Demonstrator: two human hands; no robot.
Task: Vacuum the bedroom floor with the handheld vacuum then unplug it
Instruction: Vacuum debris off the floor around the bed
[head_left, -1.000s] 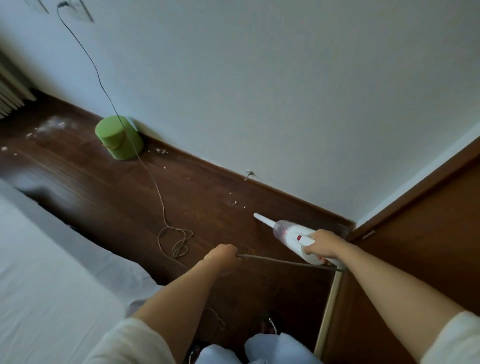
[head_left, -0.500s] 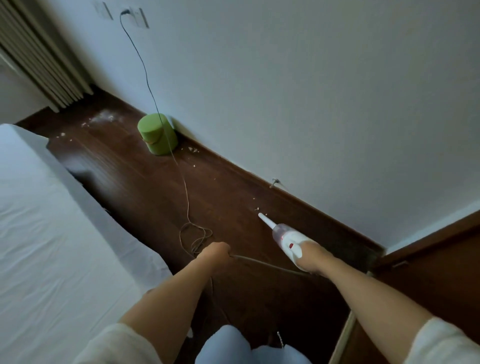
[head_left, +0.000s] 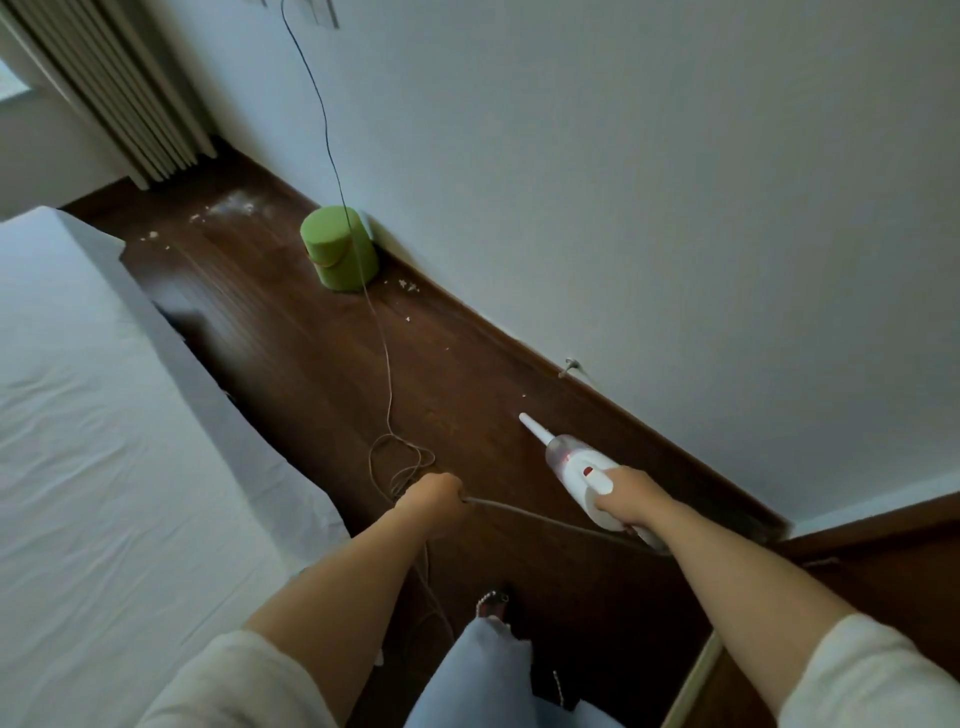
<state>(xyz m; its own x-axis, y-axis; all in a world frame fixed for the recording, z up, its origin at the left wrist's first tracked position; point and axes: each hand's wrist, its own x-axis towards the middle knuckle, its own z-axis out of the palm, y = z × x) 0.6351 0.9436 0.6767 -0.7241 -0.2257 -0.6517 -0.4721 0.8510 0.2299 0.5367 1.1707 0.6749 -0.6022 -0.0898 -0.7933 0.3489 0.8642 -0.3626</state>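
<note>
My right hand (head_left: 631, 498) grips the handle of a white handheld vacuum (head_left: 574, 467). Its narrow nozzle points up-left, just above the dark wooden floor (head_left: 311, 364). A thin power cord (head_left: 387, 374) runs from a wall socket at the top edge, down past a green container, and loops on the floor. My left hand (head_left: 434, 501) grips this cord where it stretches tight across to the vacuum's rear. White crumbs (head_left: 410, 286) lie by the skirting, and a dusty white patch (head_left: 234, 208) lies near the curtain.
A green cylindrical container (head_left: 340, 249) stands against the white wall. A bed with a white sheet (head_left: 104, 415) fills the left side. Pleated curtains (head_left: 119, 88) hang at the top left. A brown door frame (head_left: 857, 545) is at the right. My legs show at the bottom.
My view has swung left and up, showing more of the bed, curtain and socket. Both hands keep their grips; the vacuum has stayed near the skirting.
</note>
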